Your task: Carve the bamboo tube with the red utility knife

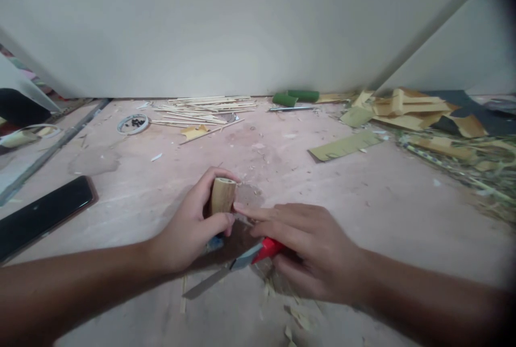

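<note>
My left hand (189, 226) is wrapped round a short hollow bamboo tube (222, 195), holding it upright on the pinkish floor (363, 196). My right hand (300, 242) lies beside it, fingers closed over the red handle of a knife (242, 263), index finger stretched toward the tube's base. The grey blade points down-left under my left wrist. Pale shavings (290, 309) are scattered below the hands.
A black phone (42, 212) lies at the left. At the back are a bundle of thin bamboo sticks (205, 107), a small round lid (133, 124), green tubes (296, 98) and a pile of cardboard scraps (423, 113). A white wall stands behind.
</note>
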The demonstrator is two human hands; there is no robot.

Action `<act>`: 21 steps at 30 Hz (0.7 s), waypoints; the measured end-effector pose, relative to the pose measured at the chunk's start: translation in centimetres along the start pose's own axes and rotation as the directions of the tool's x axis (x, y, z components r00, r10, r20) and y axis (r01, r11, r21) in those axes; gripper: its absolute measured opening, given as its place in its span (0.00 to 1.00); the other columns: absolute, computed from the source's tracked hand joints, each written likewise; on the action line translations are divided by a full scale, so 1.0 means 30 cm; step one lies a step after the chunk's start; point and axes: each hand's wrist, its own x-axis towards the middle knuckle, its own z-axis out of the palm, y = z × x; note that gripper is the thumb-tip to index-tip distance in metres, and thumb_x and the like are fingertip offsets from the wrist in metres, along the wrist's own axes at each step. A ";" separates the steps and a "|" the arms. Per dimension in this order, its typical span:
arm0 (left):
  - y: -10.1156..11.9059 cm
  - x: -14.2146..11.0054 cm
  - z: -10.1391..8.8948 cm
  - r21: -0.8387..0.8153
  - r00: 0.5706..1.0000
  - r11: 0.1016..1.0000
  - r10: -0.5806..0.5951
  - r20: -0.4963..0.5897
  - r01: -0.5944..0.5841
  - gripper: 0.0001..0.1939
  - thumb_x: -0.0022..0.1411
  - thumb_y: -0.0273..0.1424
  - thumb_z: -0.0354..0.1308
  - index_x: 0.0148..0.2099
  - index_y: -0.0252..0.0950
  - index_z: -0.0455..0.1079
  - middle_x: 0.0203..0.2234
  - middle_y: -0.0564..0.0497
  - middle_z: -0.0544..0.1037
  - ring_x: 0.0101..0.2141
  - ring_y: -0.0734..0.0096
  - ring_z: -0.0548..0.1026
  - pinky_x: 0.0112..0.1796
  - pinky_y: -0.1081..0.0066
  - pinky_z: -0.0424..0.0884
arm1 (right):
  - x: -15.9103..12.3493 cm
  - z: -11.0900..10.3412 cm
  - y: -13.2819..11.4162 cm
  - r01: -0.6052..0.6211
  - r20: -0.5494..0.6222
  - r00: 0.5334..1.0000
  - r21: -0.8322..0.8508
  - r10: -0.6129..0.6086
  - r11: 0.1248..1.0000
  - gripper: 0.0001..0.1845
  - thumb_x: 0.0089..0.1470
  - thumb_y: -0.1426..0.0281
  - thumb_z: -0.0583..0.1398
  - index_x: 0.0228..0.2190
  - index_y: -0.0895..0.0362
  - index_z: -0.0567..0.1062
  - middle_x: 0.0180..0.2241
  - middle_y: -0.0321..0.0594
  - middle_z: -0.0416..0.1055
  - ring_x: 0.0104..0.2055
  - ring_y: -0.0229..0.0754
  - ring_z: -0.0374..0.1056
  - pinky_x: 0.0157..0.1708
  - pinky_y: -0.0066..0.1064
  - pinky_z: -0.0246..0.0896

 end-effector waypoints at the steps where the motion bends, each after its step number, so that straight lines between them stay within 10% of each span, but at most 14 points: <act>1: 0.001 0.000 0.000 0.006 1.000 1.000 -0.002 -0.001 0.002 0.23 0.60 0.22 0.59 0.56 0.44 0.62 0.34 0.56 0.71 0.28 0.73 0.71 0.30 0.72 0.69 | 0.000 0.000 0.000 -0.004 -0.003 1.000 0.009 0.004 1.000 0.19 0.55 0.79 0.56 0.48 0.56 0.72 0.59 0.52 0.76 0.47 0.45 0.80 0.44 0.35 0.73; 12: 0.000 0.000 0.004 0.063 0.998 0.998 0.001 0.060 -0.005 0.10 0.72 0.38 0.58 0.53 0.44 0.65 0.32 0.55 0.72 0.27 0.73 0.68 0.29 0.71 0.64 | 0.002 -0.006 -0.003 0.010 -0.036 0.999 0.046 -0.009 0.999 0.19 0.54 0.81 0.56 0.46 0.55 0.71 0.53 0.50 0.79 0.47 0.45 0.78 0.45 0.34 0.71; 21: -0.019 0.000 -0.006 -0.056 0.984 0.992 0.119 0.134 -0.113 0.26 0.60 0.34 0.71 0.55 0.43 0.63 0.34 0.55 0.70 0.32 0.72 0.68 0.32 0.73 0.65 | 0.004 -0.010 -0.001 -0.343 0.078 0.938 0.057 0.339 0.938 0.05 0.58 0.70 0.59 0.36 0.56 0.75 0.30 0.37 0.76 0.28 0.40 0.68 0.29 0.30 0.56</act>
